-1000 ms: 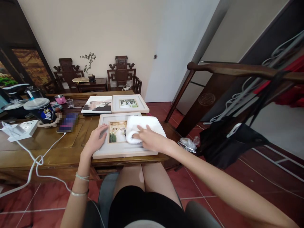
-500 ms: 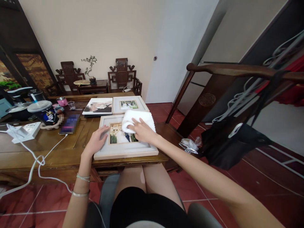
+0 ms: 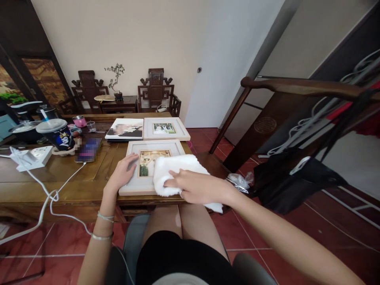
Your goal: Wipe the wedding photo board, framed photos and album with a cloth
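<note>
A light wooden picture frame [image 3: 127,188] with a small photo in its middle lies flat at the table's front edge. Along its left side rests my left hand [image 3: 124,172], fingers stretched out over the rim. My right hand [image 3: 198,186] presses a white cloth [image 3: 178,164] onto the frame's lower right part, with the fingers bent into it. The cloth covers the frame's right corner and part of the photo, and one end hangs past the table edge.
Behind lie a second picture frame [image 3: 181,132] and a stack topped by a photo print [image 3: 124,128]. To the left are a phone [image 3: 89,150] on a charging cable, a lidded cup [image 3: 59,134] and a power strip [image 3: 40,156]. A wooden chair [image 3: 264,126] stands right, with a black bag [image 3: 285,182].
My right hand has drawn the white cloth from the frame's upper right down to its front right corner. My left hand stays on the left rim.
</note>
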Action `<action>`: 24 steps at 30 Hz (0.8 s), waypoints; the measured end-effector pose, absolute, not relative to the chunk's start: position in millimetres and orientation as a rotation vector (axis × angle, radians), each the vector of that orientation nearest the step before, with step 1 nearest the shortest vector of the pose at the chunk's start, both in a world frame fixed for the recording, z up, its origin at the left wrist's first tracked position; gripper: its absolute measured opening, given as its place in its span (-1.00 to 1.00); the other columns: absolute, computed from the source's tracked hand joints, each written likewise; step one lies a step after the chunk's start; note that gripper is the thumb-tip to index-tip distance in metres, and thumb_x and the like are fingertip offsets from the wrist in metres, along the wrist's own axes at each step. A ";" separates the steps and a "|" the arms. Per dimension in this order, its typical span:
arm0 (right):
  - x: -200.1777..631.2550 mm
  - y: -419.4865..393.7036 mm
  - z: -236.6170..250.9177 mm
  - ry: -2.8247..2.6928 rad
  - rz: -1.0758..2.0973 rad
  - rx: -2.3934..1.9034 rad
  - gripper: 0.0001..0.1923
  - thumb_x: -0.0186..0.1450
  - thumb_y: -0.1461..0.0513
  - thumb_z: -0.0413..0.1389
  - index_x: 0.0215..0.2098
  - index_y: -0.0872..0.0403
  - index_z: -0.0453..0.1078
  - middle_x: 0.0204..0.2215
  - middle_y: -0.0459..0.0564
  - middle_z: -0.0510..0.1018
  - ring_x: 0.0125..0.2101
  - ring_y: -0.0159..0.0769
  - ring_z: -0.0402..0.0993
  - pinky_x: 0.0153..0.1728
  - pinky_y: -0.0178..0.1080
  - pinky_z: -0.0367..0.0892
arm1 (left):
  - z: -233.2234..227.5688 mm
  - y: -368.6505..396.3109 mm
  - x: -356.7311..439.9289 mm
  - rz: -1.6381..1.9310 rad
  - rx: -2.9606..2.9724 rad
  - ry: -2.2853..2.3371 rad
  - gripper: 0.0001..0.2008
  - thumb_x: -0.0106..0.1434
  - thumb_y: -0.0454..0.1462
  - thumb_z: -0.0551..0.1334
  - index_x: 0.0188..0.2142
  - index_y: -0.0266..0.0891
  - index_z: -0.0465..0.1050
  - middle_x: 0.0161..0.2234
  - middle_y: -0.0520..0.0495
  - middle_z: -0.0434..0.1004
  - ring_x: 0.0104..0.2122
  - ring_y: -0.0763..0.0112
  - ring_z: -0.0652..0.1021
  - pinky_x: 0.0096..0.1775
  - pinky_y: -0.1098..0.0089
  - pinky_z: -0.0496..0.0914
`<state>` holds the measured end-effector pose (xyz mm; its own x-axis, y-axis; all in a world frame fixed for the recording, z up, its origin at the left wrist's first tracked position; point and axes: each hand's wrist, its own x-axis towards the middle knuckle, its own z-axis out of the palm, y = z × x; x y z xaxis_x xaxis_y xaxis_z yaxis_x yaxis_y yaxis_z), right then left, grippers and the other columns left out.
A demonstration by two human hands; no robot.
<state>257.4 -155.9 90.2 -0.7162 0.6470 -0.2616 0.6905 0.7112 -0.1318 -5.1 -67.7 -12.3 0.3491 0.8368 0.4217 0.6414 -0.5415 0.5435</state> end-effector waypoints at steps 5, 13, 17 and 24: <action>248.0 -153.1 75.0 2.824 -0.335 1.105 -0.39 0.14 0.47 -0.08 0.16 0.11 0.30 0.09 0.30 0.43 0.13 0.05 0.34 0.03 -0.01 0.24 | -12.5 -67.5 -5.9 0.992 2.329 1.309 -0.58 0.30 -0.24 0.06 0.09 -0.34 0.42 0.15 -0.27 0.41 0.21 0.17 0.36 0.26 0.10 0.18; 246.2 -63.2 26.1 2.964 0.106 1.464 -0.40 0.18 0.43 -0.02 0.21 0.23 0.20 0.22 0.36 0.28 0.33 0.09 -0.05 0.24 0.17 -0.10 | -13.9 -67.5 -7.2 0.998 2.319 1.294 -0.60 0.30 -0.26 0.07 0.10 -0.24 0.42 0.15 -0.18 0.43 0.22 0.21 0.35 0.25 0.08 0.18; 240.0 -45.4 30.1 2.896 0.109 1.503 -0.43 0.20 0.44 -0.06 0.20 0.22 0.23 0.10 0.34 0.42 0.32 0.12 -0.04 0.19 0.23 -0.06 | -12.4 -67.7 -7.0 0.979 2.313 1.299 -0.59 0.30 -0.26 0.06 0.11 -0.27 0.41 0.15 -0.19 0.42 0.23 0.21 0.34 0.26 0.11 0.18; 242.1 -108.6 63.3 2.834 -0.236 1.164 -0.36 0.12 0.52 -0.11 0.15 0.18 0.30 0.04 0.34 0.47 0.22 0.07 0.20 0.12 0.09 0.14 | -14.1 -67.4 -6.5 0.988 2.319 1.292 -0.60 0.30 -0.26 0.06 0.09 -0.27 0.42 0.15 -0.20 0.42 0.22 0.20 0.34 0.26 0.09 0.18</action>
